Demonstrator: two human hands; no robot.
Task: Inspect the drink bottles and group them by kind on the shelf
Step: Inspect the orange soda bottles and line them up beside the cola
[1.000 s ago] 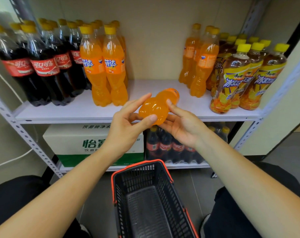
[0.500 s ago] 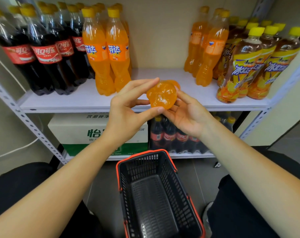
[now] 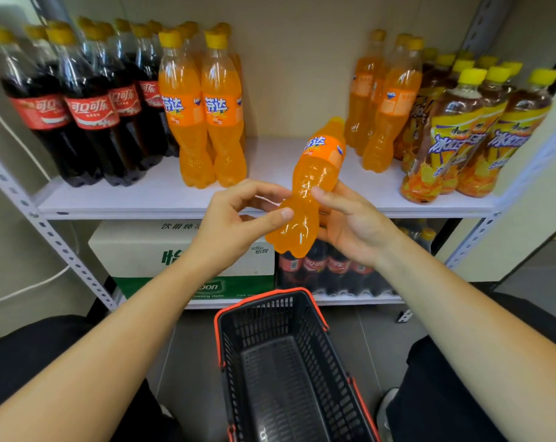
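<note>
two hands [image 3: 235, 224] [image 3: 353, 224] grip one tilted orange soda bottle [image 3: 311, 183] before the shelf [image 3: 270, 205].

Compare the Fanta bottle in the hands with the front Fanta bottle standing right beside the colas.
The held Fanta bottle is tilted, base toward the camera; the shelf Fanta bottle stands upright. The held Fanta bottle is gripped near its base by the left hand and right hand; the shelf Fanta bottle is untouched, standing on the shelf among its kind. Both hold orange drink and carry the same orange label.
</note>
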